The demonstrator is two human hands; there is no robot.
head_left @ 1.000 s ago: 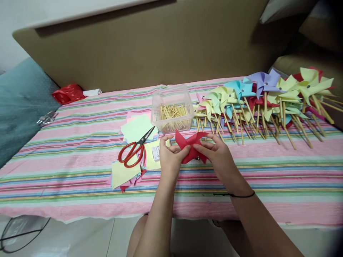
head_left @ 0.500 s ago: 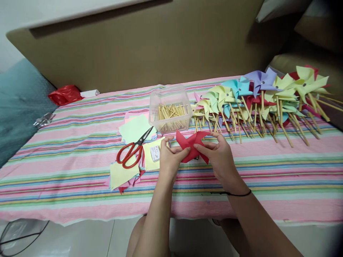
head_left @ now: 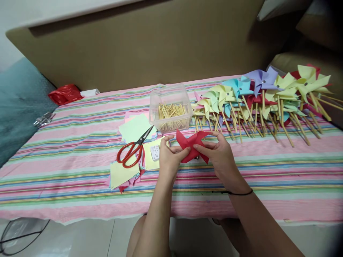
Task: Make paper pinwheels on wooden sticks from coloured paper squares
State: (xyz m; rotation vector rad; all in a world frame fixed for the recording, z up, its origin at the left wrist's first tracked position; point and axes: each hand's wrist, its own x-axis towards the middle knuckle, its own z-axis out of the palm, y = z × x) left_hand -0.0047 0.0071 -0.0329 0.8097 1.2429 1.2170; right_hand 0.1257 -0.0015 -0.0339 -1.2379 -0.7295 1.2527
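Note:
A red paper pinwheel (head_left: 193, 142) with its corners folded in is held between both hands, above the striped cloth. My left hand (head_left: 171, 153) pinches its left side, thumb near the middle. On the other side my right hand (head_left: 218, 153) grips the folded paper, its thumb pressing close to the centre. A small dark object shows just under the pinwheel, too hidden to name. Left of my left hand lies a small white box (head_left: 155, 152) on yellow paper (head_left: 150, 163). Scissors (head_left: 134, 151) with red handles rest beside it, across the paper sheets.
A clear plastic box (head_left: 155, 123) holds many short wooden sticks (head_left: 173, 114). Several finished pinwheels (head_left: 238, 87) on sticks lie along the right. Green paper (head_left: 134, 128) and a yellow sheet (head_left: 123, 174) are at the left. A red plastic bag (head_left: 65, 94) sits at the far left.

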